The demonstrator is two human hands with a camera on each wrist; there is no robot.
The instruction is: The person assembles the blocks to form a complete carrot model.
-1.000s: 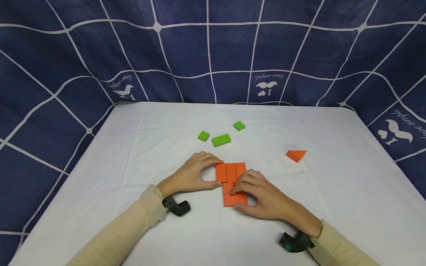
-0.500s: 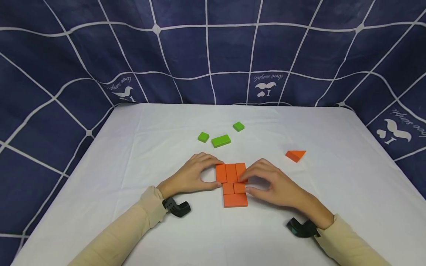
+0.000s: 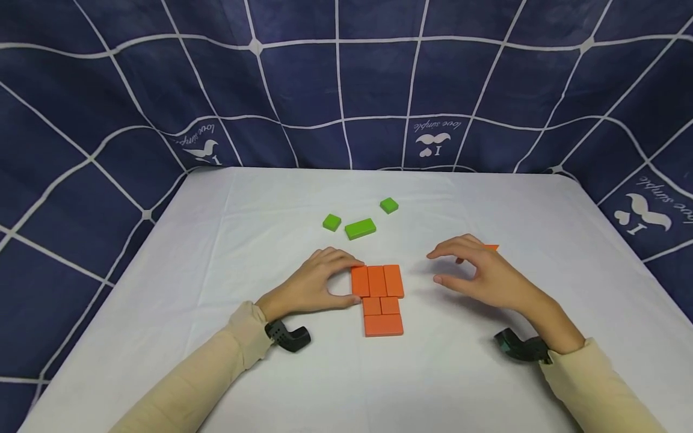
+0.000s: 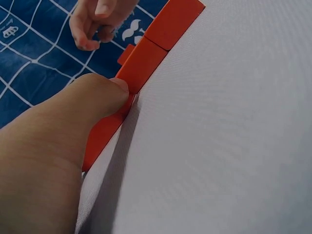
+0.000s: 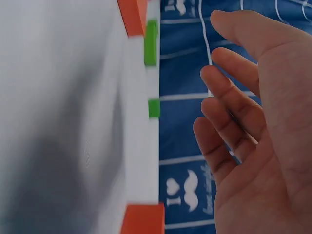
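Flat orange blocks lie edge to edge on the white cloth. Three oblong ones stand side by side at the top, including the left orange block (image 3: 360, 281). Below them sit two small orange squares and one orange block (image 3: 383, 325) laid crosswise. My left hand (image 3: 308, 285) holds the left block between index finger and thumb, at its far and near ends. In the left wrist view the thumb touches the blocks' side. My right hand (image 3: 484, 273) hovers over the cloth to the right, fingers bent loosely with nothing between them. It mostly hides an orange triangular block (image 3: 491, 247).
Beyond the orange blocks lie a green oblong block (image 3: 360, 228) and two green squares, one to the left (image 3: 332, 222) and one farther back (image 3: 388, 205). A dark blue gridded curtain (image 3: 379, 78) surrounds the white table (image 3: 260, 198) at the back and sides.
My right hand has left the lower orange blocks, passed the upper right one, and moved rightward to the triangular block, now mostly covering it. My left hand stays put.
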